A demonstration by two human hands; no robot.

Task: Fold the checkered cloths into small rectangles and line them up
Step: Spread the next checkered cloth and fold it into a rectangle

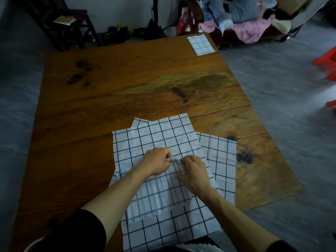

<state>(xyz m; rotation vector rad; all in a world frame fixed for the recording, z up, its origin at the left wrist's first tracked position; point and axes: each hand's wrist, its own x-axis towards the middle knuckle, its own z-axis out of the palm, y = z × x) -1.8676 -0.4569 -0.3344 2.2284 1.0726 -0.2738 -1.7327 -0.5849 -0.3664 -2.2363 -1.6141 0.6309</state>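
Your left hand (157,161) and right hand (193,172) meet knuckles-up, both pinching the top checkered cloth's (160,193) folded edge.

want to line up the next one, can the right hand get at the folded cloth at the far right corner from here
Probably not yet: the right hand is pinching the cloth being folded, and the folded cloth lies across bare table, likely needing a long stretch or lean.
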